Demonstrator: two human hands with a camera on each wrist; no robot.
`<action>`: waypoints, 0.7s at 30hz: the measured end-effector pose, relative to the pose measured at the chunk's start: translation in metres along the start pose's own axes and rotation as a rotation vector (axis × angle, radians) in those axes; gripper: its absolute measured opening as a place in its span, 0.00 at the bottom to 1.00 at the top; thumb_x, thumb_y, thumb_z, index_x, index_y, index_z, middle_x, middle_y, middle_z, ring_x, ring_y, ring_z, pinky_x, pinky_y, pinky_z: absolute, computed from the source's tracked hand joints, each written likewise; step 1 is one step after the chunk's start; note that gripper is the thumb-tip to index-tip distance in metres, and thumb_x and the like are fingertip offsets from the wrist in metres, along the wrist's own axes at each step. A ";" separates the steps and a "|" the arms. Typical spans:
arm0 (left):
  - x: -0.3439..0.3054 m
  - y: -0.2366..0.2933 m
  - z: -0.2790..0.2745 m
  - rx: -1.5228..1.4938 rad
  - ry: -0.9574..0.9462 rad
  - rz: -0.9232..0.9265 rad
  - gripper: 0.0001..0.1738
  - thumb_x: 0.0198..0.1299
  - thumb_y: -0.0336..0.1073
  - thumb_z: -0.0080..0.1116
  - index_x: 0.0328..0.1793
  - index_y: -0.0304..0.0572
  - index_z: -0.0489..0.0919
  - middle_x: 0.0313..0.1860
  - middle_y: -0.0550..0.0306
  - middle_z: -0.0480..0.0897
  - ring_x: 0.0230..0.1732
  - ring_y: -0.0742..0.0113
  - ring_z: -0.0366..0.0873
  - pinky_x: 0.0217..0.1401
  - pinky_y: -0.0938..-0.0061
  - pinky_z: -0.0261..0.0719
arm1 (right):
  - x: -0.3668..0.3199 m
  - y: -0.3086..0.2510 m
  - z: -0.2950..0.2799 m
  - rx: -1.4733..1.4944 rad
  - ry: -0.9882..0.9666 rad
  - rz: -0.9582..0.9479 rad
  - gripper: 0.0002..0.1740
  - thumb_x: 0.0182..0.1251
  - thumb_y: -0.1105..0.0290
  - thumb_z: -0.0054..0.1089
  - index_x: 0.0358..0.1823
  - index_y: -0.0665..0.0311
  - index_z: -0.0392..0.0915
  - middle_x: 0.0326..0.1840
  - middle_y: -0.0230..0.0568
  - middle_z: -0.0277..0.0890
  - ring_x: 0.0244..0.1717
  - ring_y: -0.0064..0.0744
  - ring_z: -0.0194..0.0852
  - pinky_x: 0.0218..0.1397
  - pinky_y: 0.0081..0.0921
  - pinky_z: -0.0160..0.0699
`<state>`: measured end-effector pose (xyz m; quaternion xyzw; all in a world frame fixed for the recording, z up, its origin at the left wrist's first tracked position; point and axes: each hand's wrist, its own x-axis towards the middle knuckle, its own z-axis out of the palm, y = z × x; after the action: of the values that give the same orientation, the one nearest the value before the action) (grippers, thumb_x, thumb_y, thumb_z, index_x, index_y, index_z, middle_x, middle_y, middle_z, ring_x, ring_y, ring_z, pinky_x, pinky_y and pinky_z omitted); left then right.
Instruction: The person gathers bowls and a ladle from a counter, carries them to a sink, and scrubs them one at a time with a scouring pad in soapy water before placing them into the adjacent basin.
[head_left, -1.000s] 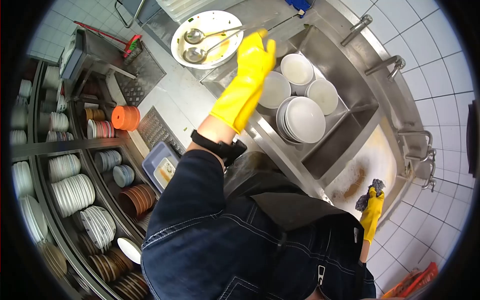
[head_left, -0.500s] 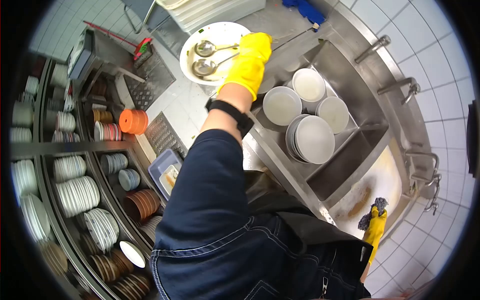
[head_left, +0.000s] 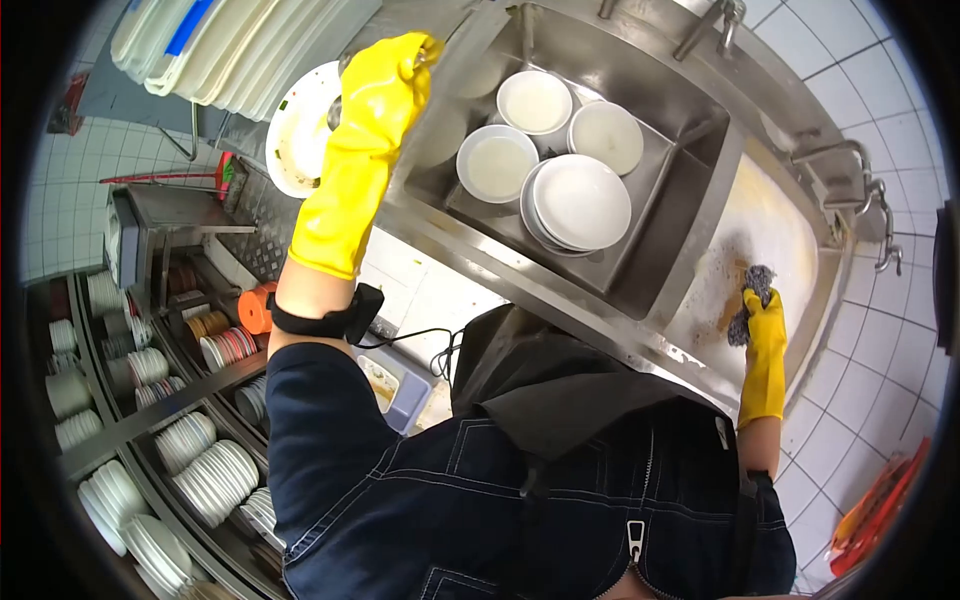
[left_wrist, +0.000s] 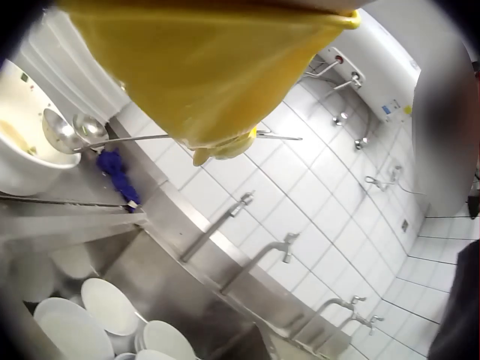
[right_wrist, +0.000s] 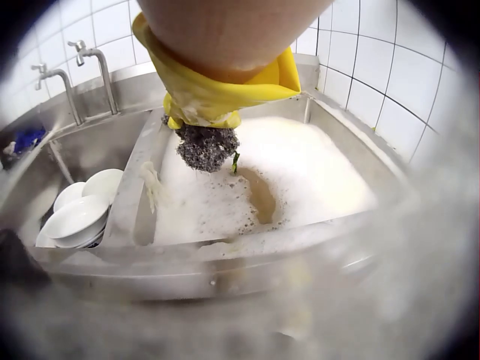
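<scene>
My left hand (head_left: 388,85), in a yellow rubber glove, grips the handles of two metal serving spoons (left_wrist: 64,131). Their heads show at the rim of a large white bowl (head_left: 295,135) with food scraps in it; in the head view the glove covers most of them. Over the foamy sink basin (head_left: 775,225) at the right, my right hand (head_left: 765,325), gloved alike, holds a grey steel-wool scourer (right_wrist: 208,148). A bit of green leaf (right_wrist: 235,162) hangs just below the scourer. Brownish water shows through a gap in the foam.
Several white bowls (head_left: 500,165) stand in the middle sink basin (head_left: 640,270), beside stacked white plates (head_left: 582,200). Taps (head_left: 722,30) line the tiled wall. Plastic containers (head_left: 240,50) are stacked at the back left. Shelves of dishes (head_left: 215,480) stand to the left.
My left hand has closed round the spoon handles and drawn the spoons toward the bowl's sink-side rim. The head view has turned, and my right hand still holds the scourer over the foam.
</scene>
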<state>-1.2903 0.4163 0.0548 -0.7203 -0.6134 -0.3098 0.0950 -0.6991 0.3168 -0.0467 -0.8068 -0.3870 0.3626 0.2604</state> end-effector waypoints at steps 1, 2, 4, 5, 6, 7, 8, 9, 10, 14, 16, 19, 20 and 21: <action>0.004 0.018 -0.007 -0.004 -0.007 0.007 0.14 0.56 0.28 0.52 0.47 0.42 0.82 0.41 0.50 0.86 0.43 0.47 0.83 0.49 0.62 0.80 | 0.003 0.003 -0.002 -0.016 -0.040 0.009 0.20 0.65 0.66 0.62 0.56 0.66 0.72 0.36 0.36 0.75 0.32 0.27 0.71 0.35 0.25 0.71; 0.007 0.036 -0.013 -0.070 -0.033 0.119 0.15 0.54 0.25 0.53 0.48 0.40 0.82 0.41 0.49 0.86 0.44 0.47 0.83 0.49 0.63 0.81 | 0.006 0.005 -0.003 -0.030 -0.080 0.018 0.24 0.65 0.66 0.62 0.60 0.66 0.71 0.42 0.39 0.77 0.39 0.30 0.73 0.43 0.27 0.73; 0.013 0.070 -0.019 -0.143 -0.071 0.237 0.16 0.52 0.22 0.53 0.48 0.38 0.81 0.41 0.47 0.86 0.44 0.48 0.83 0.49 0.64 0.81 | 0.008 0.016 -0.001 -0.015 0.014 -0.032 0.14 0.67 0.67 0.61 0.50 0.64 0.73 0.30 0.32 0.72 0.26 0.24 0.69 0.29 0.25 0.70; 0.015 0.087 -0.020 -0.172 -0.131 0.297 0.17 0.50 0.22 0.53 0.48 0.38 0.81 0.39 0.47 0.86 0.44 0.47 0.83 0.48 0.64 0.81 | 0.006 0.018 -0.002 0.004 0.008 -0.041 0.14 0.67 0.68 0.61 0.50 0.64 0.73 0.30 0.32 0.72 0.26 0.24 0.69 0.30 0.25 0.70; 0.018 0.100 -0.016 -0.199 -0.190 0.358 0.18 0.48 0.22 0.54 0.48 0.38 0.81 0.37 0.47 0.85 0.43 0.47 0.83 0.46 0.64 0.81 | 0.005 0.018 -0.005 0.025 0.002 -0.052 0.13 0.67 0.68 0.60 0.50 0.64 0.73 0.30 0.32 0.72 0.26 0.24 0.69 0.30 0.24 0.70; 0.014 0.105 -0.003 -0.255 -0.226 0.396 0.18 0.47 0.23 0.55 0.47 0.38 0.81 0.37 0.48 0.85 0.43 0.47 0.83 0.45 0.63 0.81 | 0.000 0.016 -0.007 0.060 -0.014 -0.022 0.13 0.67 0.68 0.60 0.50 0.64 0.73 0.30 0.31 0.72 0.27 0.24 0.69 0.30 0.24 0.69; 0.011 0.108 0.010 -0.307 -0.260 0.434 0.18 0.45 0.25 0.56 0.46 0.39 0.81 0.37 0.48 0.85 0.42 0.47 0.83 0.44 0.62 0.82 | -0.002 0.017 -0.009 0.067 -0.010 -0.018 0.13 0.67 0.68 0.60 0.50 0.64 0.73 0.30 0.31 0.72 0.27 0.24 0.69 0.30 0.24 0.69; 0.010 0.130 0.006 -0.460 -0.490 0.143 0.17 0.46 0.30 0.58 0.46 0.42 0.82 0.35 0.50 0.84 0.39 0.46 0.82 0.39 0.60 0.81 | -0.004 0.018 -0.011 0.074 0.015 0.000 0.13 0.67 0.68 0.60 0.50 0.64 0.74 0.30 0.31 0.72 0.27 0.24 0.68 0.30 0.23 0.69; 0.008 0.129 0.028 -0.410 -0.266 0.459 0.15 0.49 0.35 0.58 0.44 0.45 0.83 0.35 0.52 0.84 0.36 0.49 0.82 0.36 0.60 0.79 | -0.006 0.021 -0.012 0.078 0.038 0.018 0.13 0.67 0.68 0.60 0.50 0.64 0.74 0.30 0.31 0.72 0.26 0.24 0.68 0.30 0.23 0.68; -0.013 0.177 0.086 -0.225 -0.514 0.520 0.08 0.50 0.39 0.58 0.34 0.51 0.85 0.33 0.53 0.85 0.37 0.49 0.82 0.39 0.59 0.78 | -0.004 0.046 -0.027 0.095 0.032 0.067 0.14 0.66 0.68 0.60 0.50 0.65 0.74 0.30 0.31 0.73 0.27 0.23 0.68 0.30 0.22 0.68; -0.025 0.226 0.131 -0.063 -0.841 0.439 0.06 0.45 0.35 0.64 0.32 0.51 0.86 0.30 0.56 0.85 0.36 0.50 0.84 0.40 0.58 0.76 | -0.003 0.055 -0.034 0.036 -0.007 0.148 0.25 0.65 0.64 0.64 0.60 0.67 0.70 0.41 0.37 0.76 0.36 0.29 0.72 0.39 0.26 0.73; -0.048 0.225 0.161 -0.416 -0.655 0.632 0.04 0.47 0.39 0.60 0.26 0.51 0.83 0.28 0.55 0.83 0.36 0.48 0.81 0.40 0.57 0.76 | -0.010 0.053 -0.032 0.031 0.047 0.150 0.24 0.65 0.64 0.64 0.58 0.67 0.71 0.39 0.36 0.76 0.34 0.27 0.72 0.37 0.24 0.72; -0.052 0.226 0.173 -0.408 -0.698 0.771 0.03 0.45 0.37 0.61 0.26 0.52 0.83 0.28 0.56 0.83 0.35 0.50 0.81 0.40 0.59 0.75 | -0.013 0.052 -0.033 0.028 0.042 0.152 0.24 0.65 0.64 0.64 0.58 0.67 0.71 0.39 0.36 0.76 0.34 0.27 0.72 0.37 0.24 0.72; -0.056 0.226 0.184 -0.402 -0.741 0.910 0.03 0.43 0.36 0.62 0.26 0.53 0.83 0.27 0.57 0.83 0.35 0.52 0.82 0.41 0.61 0.74 | -0.017 0.050 -0.037 0.055 0.019 0.166 0.23 0.65 0.64 0.63 0.57 0.67 0.71 0.37 0.35 0.75 0.33 0.26 0.72 0.36 0.24 0.72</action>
<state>-1.0195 0.4128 -0.0669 -0.9731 -0.1668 -0.0770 -0.1391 -0.6556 0.2694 -0.0533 -0.8322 -0.3060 0.3858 0.2551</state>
